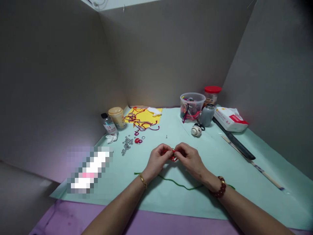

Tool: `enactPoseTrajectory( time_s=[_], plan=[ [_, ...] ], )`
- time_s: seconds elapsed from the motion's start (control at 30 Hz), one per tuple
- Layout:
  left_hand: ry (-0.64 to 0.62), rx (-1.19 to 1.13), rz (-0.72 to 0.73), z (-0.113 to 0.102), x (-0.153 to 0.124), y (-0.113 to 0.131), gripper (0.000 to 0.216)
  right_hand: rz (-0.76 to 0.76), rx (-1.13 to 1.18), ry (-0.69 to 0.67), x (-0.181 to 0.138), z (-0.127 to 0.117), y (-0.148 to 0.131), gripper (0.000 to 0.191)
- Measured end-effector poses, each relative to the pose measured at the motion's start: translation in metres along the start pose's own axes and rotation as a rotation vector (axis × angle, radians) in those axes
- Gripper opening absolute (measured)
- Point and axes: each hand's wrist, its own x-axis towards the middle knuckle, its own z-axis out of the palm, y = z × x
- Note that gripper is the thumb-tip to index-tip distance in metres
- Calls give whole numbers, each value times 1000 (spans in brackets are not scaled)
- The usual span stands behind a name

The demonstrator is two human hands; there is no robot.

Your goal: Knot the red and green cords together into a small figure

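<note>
My left hand (157, 160) and my right hand (189, 158) meet over the middle of the pale green mat (220, 195). Both pinch a small red cord-wrapped ring (172, 156) between their fingertips. A green cord (181, 185) lies on the mat under my wrists. A gold bracelet is on my left wrist, a dark red bead bracelet on my right.
Left of my hands lie several small metal rings (126, 144) and red-wrapped rings (138, 140). Behind are a yellow sheet with tangled cords (143, 119), a jar (117, 117), a small bottle (109, 124), a clear tub (192, 106), a red-lidded jar (212, 94), a tissue pack (230, 119) and long sticks (244, 151).
</note>
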Motion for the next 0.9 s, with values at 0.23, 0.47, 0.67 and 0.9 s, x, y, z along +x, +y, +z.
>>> enactPoseTrajectory(
  time_s=[0.23, 0.47, 0.67, 0.9],
  plan=[
    [55, 64, 39, 2, 1, -7, 17, 51, -21, -10, 0, 0, 0, 9],
    [35, 89, 92, 2, -1, -11, 15, 70, -76, 28, -1, 2, -2, 9],
    [54, 241, 198, 1, -2, -13, 12, 96, -45, 49, -4, 6, -2, 9],
    [46, 109, 131, 6, -3, -9, 21, -6, -106, 108, -12, 9, 7, 10]
  ],
)
